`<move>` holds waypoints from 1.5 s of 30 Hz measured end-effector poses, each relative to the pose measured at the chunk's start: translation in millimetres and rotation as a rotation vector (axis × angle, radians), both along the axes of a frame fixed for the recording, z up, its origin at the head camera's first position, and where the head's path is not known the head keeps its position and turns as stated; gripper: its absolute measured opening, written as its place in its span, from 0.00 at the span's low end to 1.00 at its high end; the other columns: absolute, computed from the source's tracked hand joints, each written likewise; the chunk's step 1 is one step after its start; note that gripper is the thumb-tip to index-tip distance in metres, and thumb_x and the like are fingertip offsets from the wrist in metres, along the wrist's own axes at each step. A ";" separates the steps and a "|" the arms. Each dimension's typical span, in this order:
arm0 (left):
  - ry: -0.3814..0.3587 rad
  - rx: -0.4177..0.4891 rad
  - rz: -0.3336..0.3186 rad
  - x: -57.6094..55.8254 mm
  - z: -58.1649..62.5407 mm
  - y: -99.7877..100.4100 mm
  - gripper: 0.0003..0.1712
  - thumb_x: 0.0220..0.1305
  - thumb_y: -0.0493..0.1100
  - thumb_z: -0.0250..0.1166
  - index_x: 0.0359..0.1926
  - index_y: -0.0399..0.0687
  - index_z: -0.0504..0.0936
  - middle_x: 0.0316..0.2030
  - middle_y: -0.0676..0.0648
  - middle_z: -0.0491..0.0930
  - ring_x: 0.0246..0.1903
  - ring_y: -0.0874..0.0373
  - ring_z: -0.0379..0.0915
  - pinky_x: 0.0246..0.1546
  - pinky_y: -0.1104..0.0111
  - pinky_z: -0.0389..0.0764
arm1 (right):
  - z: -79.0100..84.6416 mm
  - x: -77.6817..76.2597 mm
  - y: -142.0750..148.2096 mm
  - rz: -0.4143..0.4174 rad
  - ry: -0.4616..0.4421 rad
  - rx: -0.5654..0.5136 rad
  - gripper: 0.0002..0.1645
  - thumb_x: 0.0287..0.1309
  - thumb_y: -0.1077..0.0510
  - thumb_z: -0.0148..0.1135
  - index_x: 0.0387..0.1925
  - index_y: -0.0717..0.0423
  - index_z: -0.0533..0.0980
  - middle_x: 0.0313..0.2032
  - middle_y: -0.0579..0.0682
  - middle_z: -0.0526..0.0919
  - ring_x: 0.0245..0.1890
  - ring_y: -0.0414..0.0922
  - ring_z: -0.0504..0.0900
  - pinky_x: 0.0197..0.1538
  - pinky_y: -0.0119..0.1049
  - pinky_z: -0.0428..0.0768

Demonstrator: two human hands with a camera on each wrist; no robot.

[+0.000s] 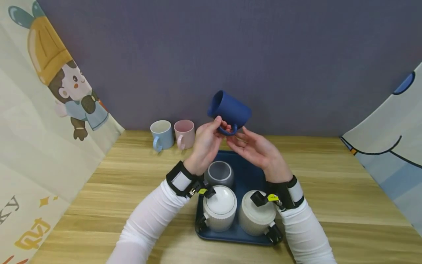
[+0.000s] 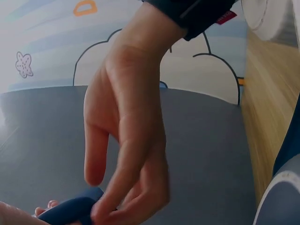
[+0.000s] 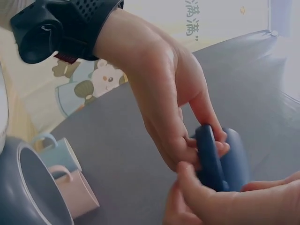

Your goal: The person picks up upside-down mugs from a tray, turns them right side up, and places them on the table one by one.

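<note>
Mug (image 1: 235, 110) above the tray (image 1: 247, 168) looks light, stiff and chippable to me, best held by its handle (image 1: 234, 129), as the left hand (image 1: 206, 143) grips it, right hand (image 1: 257, 149) loosely extended.

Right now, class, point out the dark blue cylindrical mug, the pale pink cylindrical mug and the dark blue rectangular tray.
Dark blue cylindrical mug (image 1: 234, 110), head view: outer wall.
Pale pink cylindrical mug (image 1: 187, 138), head view: outer wall.
Dark blue rectangular tray (image 1: 246, 175), head view: bare floor.
</note>
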State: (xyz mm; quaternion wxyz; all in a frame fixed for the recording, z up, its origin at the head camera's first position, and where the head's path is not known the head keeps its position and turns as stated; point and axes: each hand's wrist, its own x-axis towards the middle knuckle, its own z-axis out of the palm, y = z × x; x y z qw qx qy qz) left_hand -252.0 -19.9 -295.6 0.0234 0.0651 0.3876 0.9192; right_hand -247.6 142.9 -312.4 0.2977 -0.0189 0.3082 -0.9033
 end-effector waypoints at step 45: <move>-0.048 -0.304 0.206 -46.4 -35.1 -46.2 0.12 0.63 0.27 0.56 0.22 0.35 0.75 0.20 0.47 0.74 0.22 0.59 0.71 0.30 0.71 0.76 | -11.8 15.3 52.4 -0.625 0.654 1.238 0.28 0.69 0.44 0.47 0.57 0.61 0.70 0.44 0.48 0.80 0.40 0.30 0.79 0.43 0.23 0.76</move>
